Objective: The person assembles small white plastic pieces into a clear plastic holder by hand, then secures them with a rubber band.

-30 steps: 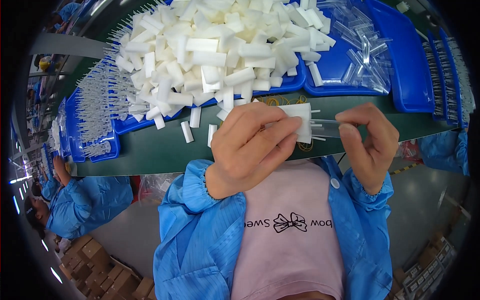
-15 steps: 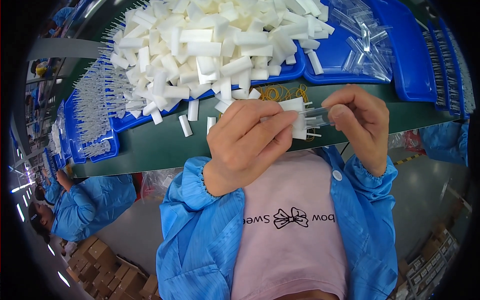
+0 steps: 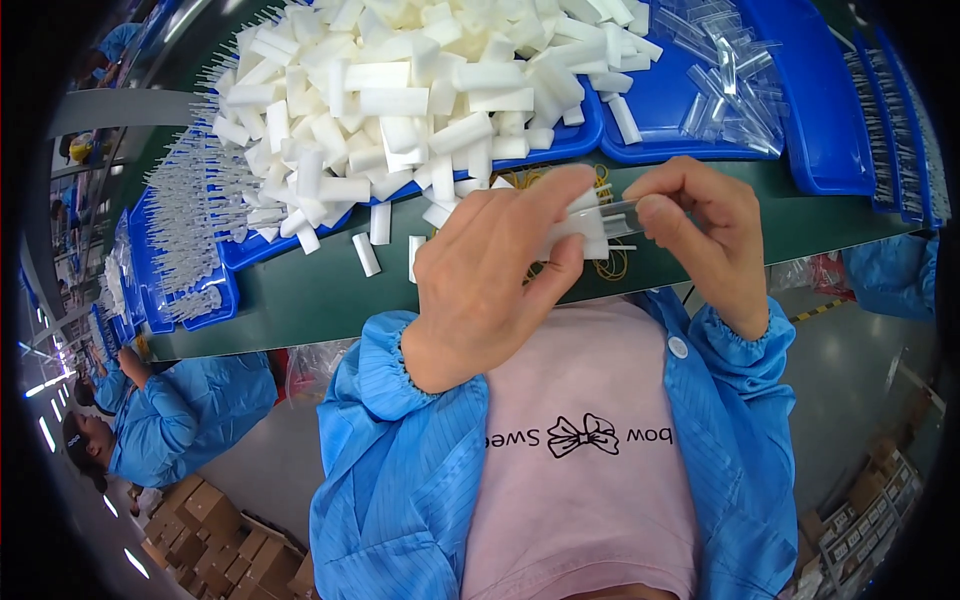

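- Far to the left of the green table (image 3: 300,300), a co-worker in a blue coat (image 3: 170,420) sat bent over, only partly in view at the dark rim.
- On the table, a blue tray (image 3: 240,255) held a heap of white foam blocks (image 3: 420,90); a few loose blocks lay on the green surface just in front of it.
- The left hand (image 3: 490,285) hovered above the table's near edge, thumb and forefinger closed narrowly on a white foam block (image 3: 585,228), the other fingers curled under.
- The block stood roughly upright in the pinch; most of it was hidden by the fingers.
- A clear thin tube (image 3: 620,208) ran crosswise, its long axis left to right, one end at the block and the other lost under the right fingertips.
- The right hand (image 3: 705,235) met it from the right, thumb and forefinger pressed tight on the tube.
- Yellow rubber bands (image 3: 610,262) lay on the table below the hands, mostly covered.
- Further right, a second blue tray (image 3: 820,130) held clear sleeves (image 3: 725,85), hard to make out singly.
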Motion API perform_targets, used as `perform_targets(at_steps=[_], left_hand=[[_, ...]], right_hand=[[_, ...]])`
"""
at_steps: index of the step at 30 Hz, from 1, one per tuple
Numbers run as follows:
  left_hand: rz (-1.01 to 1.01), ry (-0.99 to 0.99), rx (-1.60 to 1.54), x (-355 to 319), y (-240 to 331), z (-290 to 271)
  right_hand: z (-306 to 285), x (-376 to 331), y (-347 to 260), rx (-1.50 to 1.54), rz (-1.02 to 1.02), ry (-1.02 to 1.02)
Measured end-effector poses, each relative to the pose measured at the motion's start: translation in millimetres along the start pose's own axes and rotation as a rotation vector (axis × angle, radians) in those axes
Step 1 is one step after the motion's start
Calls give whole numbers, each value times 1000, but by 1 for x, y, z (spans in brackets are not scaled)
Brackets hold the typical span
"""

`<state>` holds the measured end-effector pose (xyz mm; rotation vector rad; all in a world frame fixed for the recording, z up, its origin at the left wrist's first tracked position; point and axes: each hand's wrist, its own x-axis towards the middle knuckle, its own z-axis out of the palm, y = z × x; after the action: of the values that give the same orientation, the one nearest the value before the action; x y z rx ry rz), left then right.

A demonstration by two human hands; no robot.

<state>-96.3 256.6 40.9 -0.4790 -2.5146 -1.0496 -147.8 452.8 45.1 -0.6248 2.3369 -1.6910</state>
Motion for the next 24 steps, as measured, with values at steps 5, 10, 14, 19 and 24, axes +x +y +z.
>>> perform_targets(at_steps=[5,10,14,19,24], left_hand=[[-15,168,-310,0,-6,5],[-355,-3,-856,-7,-22,4],[-583,-86,-1078,-11,-17,5],[-522,5,-1242,-10,-20,1],[-385,72,-1052,-11,-17,3]], right_hand=[[-8,-2,3,333,96,59],[-17,-6,3,321,30,90],[-21,2,11,118,-178,71],[-18,-6,-6,142,-90,73],[-8,-15,-1,270,-136,243]])
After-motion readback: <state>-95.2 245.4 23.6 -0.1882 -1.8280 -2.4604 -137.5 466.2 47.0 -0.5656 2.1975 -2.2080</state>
